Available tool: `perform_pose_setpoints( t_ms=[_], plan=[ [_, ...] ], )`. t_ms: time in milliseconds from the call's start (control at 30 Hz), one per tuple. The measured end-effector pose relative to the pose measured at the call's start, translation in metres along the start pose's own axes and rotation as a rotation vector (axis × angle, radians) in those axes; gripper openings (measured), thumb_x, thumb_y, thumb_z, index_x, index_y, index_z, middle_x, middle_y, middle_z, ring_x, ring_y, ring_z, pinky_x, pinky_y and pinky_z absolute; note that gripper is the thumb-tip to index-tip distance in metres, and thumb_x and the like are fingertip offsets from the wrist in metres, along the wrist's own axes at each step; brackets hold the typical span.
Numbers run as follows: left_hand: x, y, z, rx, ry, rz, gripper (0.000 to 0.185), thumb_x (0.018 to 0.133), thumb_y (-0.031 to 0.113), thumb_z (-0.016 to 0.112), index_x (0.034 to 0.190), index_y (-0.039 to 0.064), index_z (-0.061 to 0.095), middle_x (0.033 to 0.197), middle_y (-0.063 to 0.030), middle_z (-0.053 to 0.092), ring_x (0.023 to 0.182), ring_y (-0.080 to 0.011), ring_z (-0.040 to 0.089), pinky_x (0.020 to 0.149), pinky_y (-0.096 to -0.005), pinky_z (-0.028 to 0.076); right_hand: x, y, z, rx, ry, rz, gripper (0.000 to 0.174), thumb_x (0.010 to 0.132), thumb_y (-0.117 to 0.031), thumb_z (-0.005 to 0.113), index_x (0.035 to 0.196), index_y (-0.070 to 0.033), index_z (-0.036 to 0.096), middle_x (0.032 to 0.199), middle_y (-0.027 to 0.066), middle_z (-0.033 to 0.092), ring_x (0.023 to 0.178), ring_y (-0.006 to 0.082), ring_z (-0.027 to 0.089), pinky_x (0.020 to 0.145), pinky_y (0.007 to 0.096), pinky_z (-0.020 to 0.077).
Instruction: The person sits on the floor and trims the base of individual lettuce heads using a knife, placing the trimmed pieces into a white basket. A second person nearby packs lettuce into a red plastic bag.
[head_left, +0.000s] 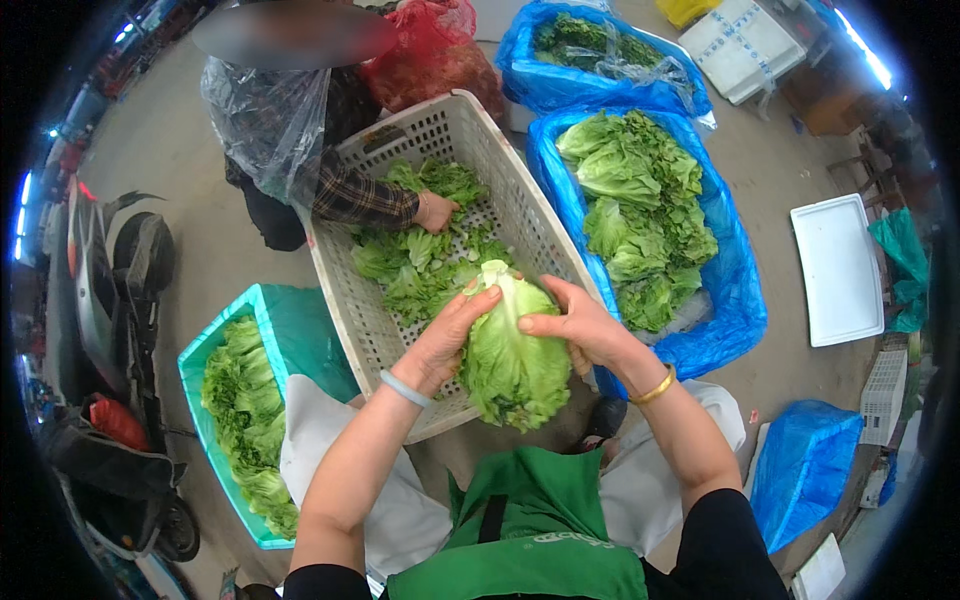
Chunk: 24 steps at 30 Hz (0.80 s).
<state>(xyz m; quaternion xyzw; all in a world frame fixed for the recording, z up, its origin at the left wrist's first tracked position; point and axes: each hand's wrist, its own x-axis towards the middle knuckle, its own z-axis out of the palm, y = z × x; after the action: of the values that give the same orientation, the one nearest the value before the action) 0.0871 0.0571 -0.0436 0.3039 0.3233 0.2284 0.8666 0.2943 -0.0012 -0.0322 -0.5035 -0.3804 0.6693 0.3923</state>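
A head of green lettuce (517, 360) is held between my two hands, its pale cut stem end pointing away from me. My left hand (450, 330) grips its left side, the thumb lying near the stem. On the other side my right hand (581, 322) holds it, thumb and forefinger spread over the leaves. The lettuce is over the near end of a white perforated plastic crate (517, 165). Inside that crate lie loose lettuce leaves (412, 262). Some fingers of both hands are hidden behind the head.
Across the crate, a co-worker's hand (436, 211) reaches into the leaves. A blue-lined box (739, 300) of lettuce stands right; a teal-lined box (307, 330) of lettuce stands left. Further out are a red bag (427, 60), a white foam lid (838, 270) and a parked scooter (97, 277).
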Motion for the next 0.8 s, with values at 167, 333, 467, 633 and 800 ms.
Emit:
perform_pose_setpoints(
  t_ms=[167, 333, 467, 633, 800],
  plan=[
    [0.003, -0.002, -0.012, 0.181, 0.195, 0.223, 0.048, 0.095, 0.025, 0.070, 0.135, 0.008, 0.050, 0.116, -0.0030, 0.064, 0.103, -0.0124, 0.063, 0.085, -0.0287, 0.053, 0.007, 0.009, 0.003, -0.309, 0.334, -0.259, 0.033, 0.083, -0.025, 0.081, 0.099, 0.000, 0.065, 0.086, 0.0026, 0.065, 0.076, 0.0100, 0.058, 0.071, 0.0291, 0.0504],
    [-0.003, -0.003, -0.004, 0.323, 0.189, 0.274, 0.049, 0.093, 0.022, 0.073, 0.134, 0.006, 0.052, 0.116, -0.0025, 0.063, 0.104, -0.0110, 0.059, 0.088, -0.0279, 0.051, 0.010, 0.008, 0.032, -0.493, 0.283, -0.332, 0.026, 0.085, -0.018, 0.077, 0.092, 0.002, 0.063, 0.078, 0.0101, 0.063, 0.069, 0.0164, 0.060, 0.067, 0.0311, 0.0504],
    [-0.011, 0.015, -0.017, 0.519, 0.087, 0.245, 0.049, 0.092, 0.020, 0.072, 0.135, 0.005, 0.054, 0.122, -0.0020, 0.062, 0.109, -0.0115, 0.057, 0.094, -0.0277, 0.049, 0.012, 0.005, 0.027, -0.529, 0.139, -0.441, 0.022, 0.087, -0.016, 0.072, 0.090, 0.003, 0.062, 0.080, 0.0128, 0.063, 0.070, 0.0211, 0.062, 0.067, 0.0339, 0.0507],
    [-0.023, 0.037, -0.042, 0.716, 0.091, 0.321, 0.043, 0.094, 0.021, 0.070, 0.132, 0.004, 0.058, 0.125, -0.0031, 0.062, 0.110, -0.0113, 0.058, 0.093, -0.0270, 0.050, 0.014, -0.008, 0.023, -0.725, 0.155, -0.602, 0.017, 0.087, -0.013, 0.070, 0.089, 0.002, 0.061, 0.082, 0.0135, 0.063, 0.072, 0.0260, 0.064, 0.068, 0.0363, 0.0508],
    [-0.038, 0.070, -0.066, 0.081, 0.318, 0.449, 0.046, 0.097, 0.026, 0.065, 0.136, 0.007, 0.052, 0.122, -0.0083, 0.064, 0.109, -0.0182, 0.064, 0.092, -0.0331, 0.054, 0.019, -0.009, 0.007, -0.656, 0.346, -0.481, 0.018, 0.088, -0.014, 0.071, 0.095, 0.002, 0.065, 0.085, 0.0112, 0.067, 0.072, 0.0213, 0.063, 0.068, 0.0338, 0.0510]
  ],
)
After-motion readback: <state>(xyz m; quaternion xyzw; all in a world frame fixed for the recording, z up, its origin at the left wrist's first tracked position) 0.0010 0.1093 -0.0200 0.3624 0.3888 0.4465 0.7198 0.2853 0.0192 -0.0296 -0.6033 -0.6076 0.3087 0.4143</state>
